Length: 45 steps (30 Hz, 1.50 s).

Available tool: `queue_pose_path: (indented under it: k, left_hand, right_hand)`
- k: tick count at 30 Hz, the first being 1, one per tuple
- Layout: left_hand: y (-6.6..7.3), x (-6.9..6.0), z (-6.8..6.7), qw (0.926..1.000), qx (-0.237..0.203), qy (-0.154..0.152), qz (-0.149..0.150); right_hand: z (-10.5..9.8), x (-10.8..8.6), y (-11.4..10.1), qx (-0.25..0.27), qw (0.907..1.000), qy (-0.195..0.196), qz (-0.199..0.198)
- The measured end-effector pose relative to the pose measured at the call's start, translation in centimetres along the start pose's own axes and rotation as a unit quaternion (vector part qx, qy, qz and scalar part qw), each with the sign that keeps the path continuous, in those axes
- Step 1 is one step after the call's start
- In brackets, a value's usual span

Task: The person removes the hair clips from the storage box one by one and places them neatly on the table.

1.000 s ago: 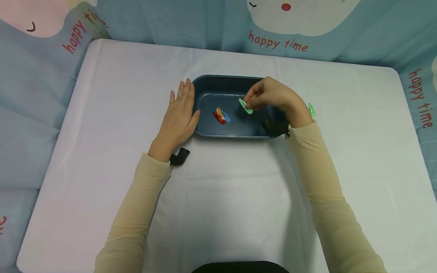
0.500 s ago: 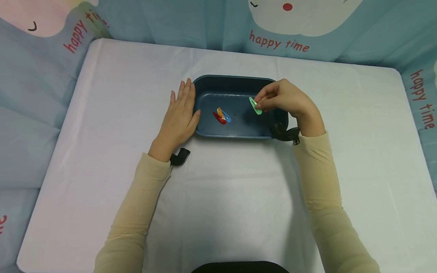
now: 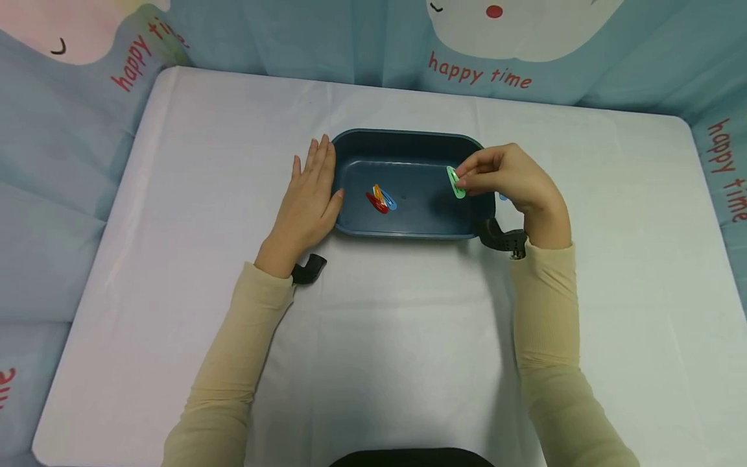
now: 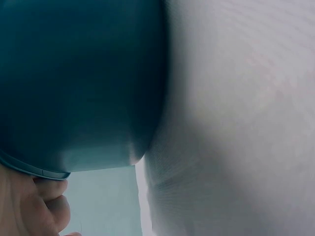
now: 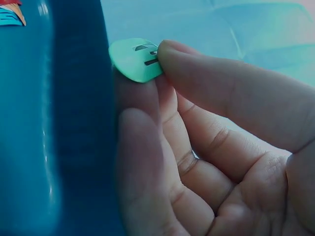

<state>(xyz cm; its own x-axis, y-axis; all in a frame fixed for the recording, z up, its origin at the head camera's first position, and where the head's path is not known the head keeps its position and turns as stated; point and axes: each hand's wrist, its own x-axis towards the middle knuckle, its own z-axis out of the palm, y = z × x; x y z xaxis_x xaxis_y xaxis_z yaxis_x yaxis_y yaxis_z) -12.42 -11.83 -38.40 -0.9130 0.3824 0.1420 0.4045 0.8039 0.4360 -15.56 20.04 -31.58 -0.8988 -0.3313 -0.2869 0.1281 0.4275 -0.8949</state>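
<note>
Chance of fumbling green clip (image 5: 129, 60), pinched in right fingers (image 5: 140, 155), just right of tray (image 3: 420, 217) if held sloppily, with left fingers (image 3: 329, 162) straight.

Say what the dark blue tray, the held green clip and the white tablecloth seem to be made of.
Tray: probably plastic, satin-smooth, with soft highlights along its rounded edges.
Green clip: probably thin painted metal, smooth and even; its cut-out slots suggest sheet metal, though plastic is possible.
White tablecloth: apparently matte fabric, judging by soft creases; fibre unclear.
</note>
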Motion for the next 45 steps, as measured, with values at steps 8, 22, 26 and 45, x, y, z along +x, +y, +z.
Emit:
queue_pose_path:
  k: [8,22,26,45]
  left_hand:
    - [0.1,-0.1,-0.2,1.0,-0.002,-0.006,-0.006]
    - [0.1,0.0,0.0,0.9999,-0.006,0.01,0.002]
    - [0.1,0.0,0.0,1.0,-0.004,0.007,0.0]
    - [0.0,0.0,-0.1,1.0,-0.001,-0.001,0.001]
  right_hand:
    - [-0.6,-0.4,1.1,0.049,0.9986,-0.002,-0.019]
    - [-2.7,-0.9,2.0,0.065,0.9973,0.034,0.0]
    - [-3.1,-0.9,2.4,0.089,0.9953,0.038,0.003]
    - [-4.0,-1.1,3.8,0.137,0.9891,0.051,0.022]
